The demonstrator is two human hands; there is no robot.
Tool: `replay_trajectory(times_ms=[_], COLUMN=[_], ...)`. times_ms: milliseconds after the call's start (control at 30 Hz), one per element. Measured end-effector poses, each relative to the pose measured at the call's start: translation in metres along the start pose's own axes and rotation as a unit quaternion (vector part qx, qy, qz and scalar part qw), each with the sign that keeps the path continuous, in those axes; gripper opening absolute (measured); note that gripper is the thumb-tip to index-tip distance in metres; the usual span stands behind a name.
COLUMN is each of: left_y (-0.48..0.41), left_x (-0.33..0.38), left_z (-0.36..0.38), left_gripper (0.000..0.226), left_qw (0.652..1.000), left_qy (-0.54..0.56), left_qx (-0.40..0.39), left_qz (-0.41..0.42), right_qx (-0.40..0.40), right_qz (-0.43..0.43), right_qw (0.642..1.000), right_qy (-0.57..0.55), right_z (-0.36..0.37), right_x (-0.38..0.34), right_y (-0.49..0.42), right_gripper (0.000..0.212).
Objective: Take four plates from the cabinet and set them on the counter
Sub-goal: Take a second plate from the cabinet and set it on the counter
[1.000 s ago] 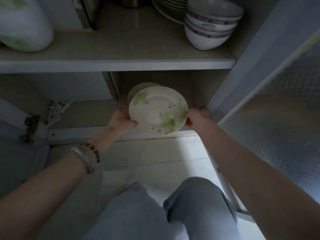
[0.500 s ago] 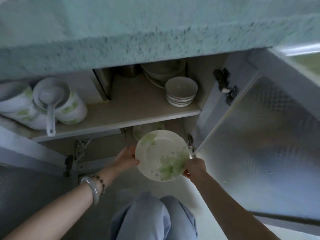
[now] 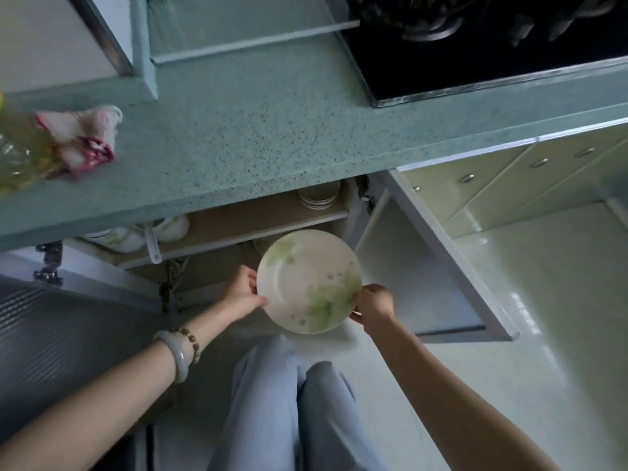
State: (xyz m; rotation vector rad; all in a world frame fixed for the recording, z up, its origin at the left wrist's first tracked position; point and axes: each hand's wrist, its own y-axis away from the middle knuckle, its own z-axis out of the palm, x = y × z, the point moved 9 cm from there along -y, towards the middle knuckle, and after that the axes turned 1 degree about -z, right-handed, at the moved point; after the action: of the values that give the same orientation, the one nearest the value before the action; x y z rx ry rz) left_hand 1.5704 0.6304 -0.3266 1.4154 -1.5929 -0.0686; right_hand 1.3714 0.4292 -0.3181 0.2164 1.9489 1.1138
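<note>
A white plate (image 3: 307,280) with green leaf print is held out in front of the open cabinet (image 3: 258,219), below the counter's front edge. My left hand (image 3: 244,288) grips its left rim and my right hand (image 3: 372,305) grips its right rim. Behind the held plate, the edge of another plate (image 3: 261,245) shows on the cabinet's lower level. The speckled green counter (image 3: 258,130) lies above.
A pink and white cloth (image 3: 86,139) and a yellow bottle (image 3: 20,147) sit at the counter's left. A black hob (image 3: 492,42) is at the right. Stacked bowls (image 3: 319,197) and cups (image 3: 142,232) stand on the cabinet shelf. Open doors (image 3: 438,263) flank the cabinet.
Both hands have drawn the plate out of the cabinet and lifted it. My view has risen from the shelves to the countertop.
</note>
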Motion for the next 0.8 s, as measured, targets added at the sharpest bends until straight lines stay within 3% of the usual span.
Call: replay_trajectory(times_ms=[333, 533, 800], left_y=[0.173, 0.227, 0.244], left_x=[0.072, 0.112, 0.172], left_z=[-0.042, -0.051, -0.029], left_gripper=[0.057, 0.054, 0.051], left_qw=[0.997, 0.99, 0.965], left_qy=[0.059, 0.104, 0.218], left_qx=[0.015, 0.009, -0.084], left_qz=[0.041, 0.095, 0.119], right_qx=[0.021, 0.021, 0.091], right_qz=[-0.035, -0.065, -0.109], right_qw=[0.999, 0.997, 0.982], right_qy=[-0.002, -0.04, -0.122], right_z=[-0.1, -0.145, -0.205], right_x=[-0.053, -0.065, -0.066], right_y=[0.158, 0.202, 0.236], right_gripper=[0.018, 0.021, 0.027])
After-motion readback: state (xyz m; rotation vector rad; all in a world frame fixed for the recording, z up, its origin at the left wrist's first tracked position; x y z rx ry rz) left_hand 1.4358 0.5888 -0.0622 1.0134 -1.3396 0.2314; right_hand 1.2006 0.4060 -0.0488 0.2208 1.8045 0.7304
